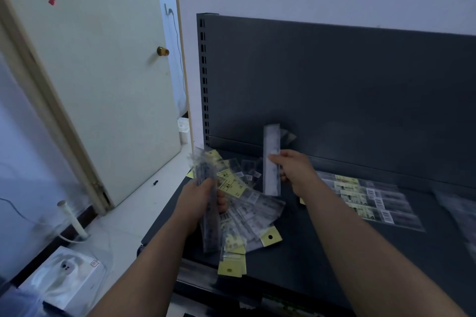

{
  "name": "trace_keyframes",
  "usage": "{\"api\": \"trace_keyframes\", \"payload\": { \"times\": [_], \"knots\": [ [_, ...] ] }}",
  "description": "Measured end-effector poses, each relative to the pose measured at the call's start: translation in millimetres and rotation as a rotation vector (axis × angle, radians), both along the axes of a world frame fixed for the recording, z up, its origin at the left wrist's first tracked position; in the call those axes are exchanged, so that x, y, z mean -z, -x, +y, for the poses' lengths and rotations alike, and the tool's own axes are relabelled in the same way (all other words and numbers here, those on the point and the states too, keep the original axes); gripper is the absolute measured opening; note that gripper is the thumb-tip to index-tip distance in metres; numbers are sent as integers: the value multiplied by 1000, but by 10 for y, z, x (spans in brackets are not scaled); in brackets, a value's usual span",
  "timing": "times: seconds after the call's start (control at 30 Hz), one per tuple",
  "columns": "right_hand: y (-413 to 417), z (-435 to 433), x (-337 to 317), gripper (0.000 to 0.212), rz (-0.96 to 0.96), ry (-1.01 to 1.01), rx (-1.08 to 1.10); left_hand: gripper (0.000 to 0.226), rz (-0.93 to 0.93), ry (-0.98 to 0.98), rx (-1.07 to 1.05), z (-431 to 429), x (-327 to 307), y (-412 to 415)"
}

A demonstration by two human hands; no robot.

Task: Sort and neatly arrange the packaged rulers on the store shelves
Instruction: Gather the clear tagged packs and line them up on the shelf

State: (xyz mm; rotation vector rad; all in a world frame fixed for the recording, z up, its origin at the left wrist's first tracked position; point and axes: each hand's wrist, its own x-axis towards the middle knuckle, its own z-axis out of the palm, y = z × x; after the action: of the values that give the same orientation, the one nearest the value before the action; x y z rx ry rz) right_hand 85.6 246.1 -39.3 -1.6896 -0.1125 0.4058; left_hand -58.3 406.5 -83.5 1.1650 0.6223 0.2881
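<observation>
Grey shelf (288, 260), left edge: left hand (203, 197) round ruler bundle (211, 234), right hand (296, 167) round single ruler (271, 136).

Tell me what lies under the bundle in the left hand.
Loose packaged rulers fan across the shelf beneath the bundle; the left hand hides some.

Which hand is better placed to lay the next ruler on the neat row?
Right. The right hand holds one ruler, nearer the neat row; the left hand grips a bundle over the loose pile.
</observation>
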Motion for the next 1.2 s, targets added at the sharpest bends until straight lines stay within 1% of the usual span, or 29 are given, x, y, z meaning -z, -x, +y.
{"api": "trace_keyframes", "payload": {
  "times": [0.07, 0.17, 0.23, 0.33, 0.43, 0.5, 0.57, 0.63, 0.77, 0.87, 0.93, 1.0, 1.03, 1.07, 1.13, 1.2],
  "knots": [
    [3, -114, -134, 8, -25, -110, 8, 23, 2, 7, -10, -13, -28, 6],
    [51, -264, -298, 13, 1, -289, -85, 19, -32, 75, -14, -45, -116, 12],
    [101, -325, -338, 14, -3, -337, -151, 22, -55, 90, 6, -83, -200, -22],
    [217, -335, -293, 15, -61, -228, -252, 31, -47, 117, 94, -202, -324, -86],
    [342, -305, -171, 16, -115, -204, -374, 30, -20, 223, 193, -353, -412, -138],
    [398, -301, -84, 19, -183, -175, -459, 30, -2, 245, 215, -410, -414, -157],
    [409, -316, -35, 23, -211, -109, -495, 29, 21, 241, 170, -427, -411, -166],
    [406, -333, -6, 23, -208, -62, -485, 25, 28, 224, 125, -419, -423, -153],
    [454, -322, 21, 38, -183, -101, -529, 23, 17, 143, 130, -405, -423, -143],
    [502, -273, -17, 35, -253, -85, -522, 22, -1, 104, 145, -444, -458, -124],
    [469, -259, -55, 27, -288, -128, -434, 36, -38, 127, 155, -432, -457, -113],
    [401, -270, -81, 20, -291, -174, -354, 62, -96, 167, 157, -399, -460, -93],
    [372, -269, -88, 17, -276, -175, -331, 69, -136, 197, 163, -376, -458, -92],
    [350, -266, -85, 14, -263, -160, -308, 65, -171, 223, 167, -363, -459, -91],
    [364, -244, -83, 8, -205, -166, -289, 44, -213, 255, 169, -359, -440, -97],
    [418, -199, -66, 12, -107, -194, -303, 33, -254, 260, 182, -405, -458, -87]
  ]
}}
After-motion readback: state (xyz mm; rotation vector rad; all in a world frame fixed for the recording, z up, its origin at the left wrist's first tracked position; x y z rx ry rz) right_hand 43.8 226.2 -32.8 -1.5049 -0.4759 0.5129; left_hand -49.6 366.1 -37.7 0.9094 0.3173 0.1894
